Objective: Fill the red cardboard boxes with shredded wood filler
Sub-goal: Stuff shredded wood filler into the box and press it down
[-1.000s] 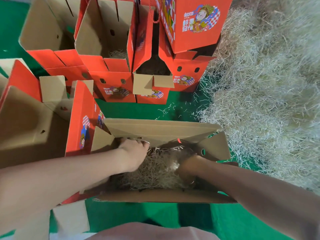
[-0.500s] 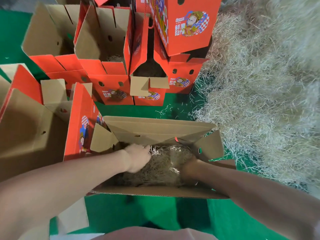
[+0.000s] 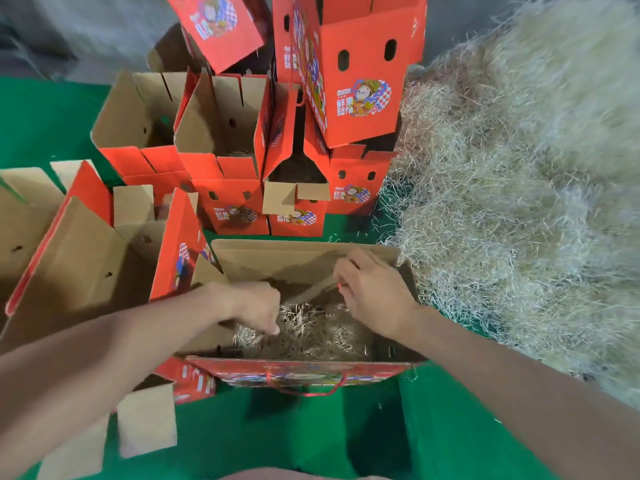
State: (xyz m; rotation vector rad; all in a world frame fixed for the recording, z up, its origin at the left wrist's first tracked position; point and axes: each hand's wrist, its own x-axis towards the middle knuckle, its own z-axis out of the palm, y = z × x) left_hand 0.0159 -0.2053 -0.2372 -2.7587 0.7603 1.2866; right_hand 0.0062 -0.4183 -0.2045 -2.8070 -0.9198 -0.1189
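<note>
A person's left hand (image 3: 256, 306) digs into the shredded wood filler (image 3: 311, 329) lying in the open red cardboard box (image 3: 311, 371) nearest the camera, fingers clenched around a tuft of it. The right hand (image 3: 375, 292) reaches to the box's far wall, fingers bent; whether they grasp anything cannot be told. A loose heap of filler (image 3: 519, 202) lies just right, with stacked red boxes (image 3: 360, 81) beyond on the green mat (image 3: 311, 438).

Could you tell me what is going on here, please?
A person is packing shredded wood filler into the nearest open red box. The left hand curls into the filler inside; the right hand is at the box's far flap. A big filler pile lies to the right; other boxes stand behind.
</note>
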